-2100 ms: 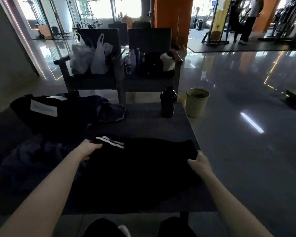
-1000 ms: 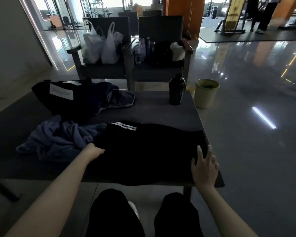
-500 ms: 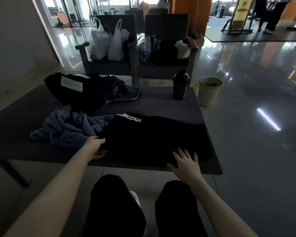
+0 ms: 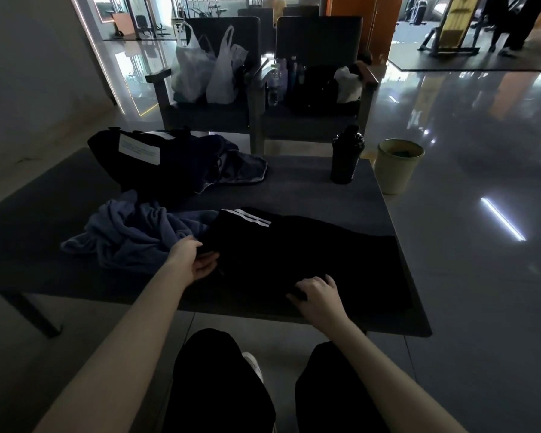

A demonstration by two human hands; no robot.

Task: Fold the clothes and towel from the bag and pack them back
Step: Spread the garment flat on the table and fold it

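Head cam: black garment (image 4: 325, 251) w/ white stripes lies flat on dark table (image 4: 294, 189), ctr frame. Left hand (image 4: 194, 260) grips its left edge, fingers curled round the fabric. Right hand (image 4: 320, 296) pinches cloth at the near edge, fingers bent. Blue towel (image 4: 132, 235) is crumpled just left, touching the garment. Black bag (image 4: 169, 164) sits upper left, bottle (image 4: 345, 157) upper right.

Left grip (image 4: 194, 257), right grip (image 4: 319, 296) holding black garment (image 4: 310, 254).

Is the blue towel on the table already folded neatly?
No, the blue towel lies crumpled in a heap on the table, left of the black garment.
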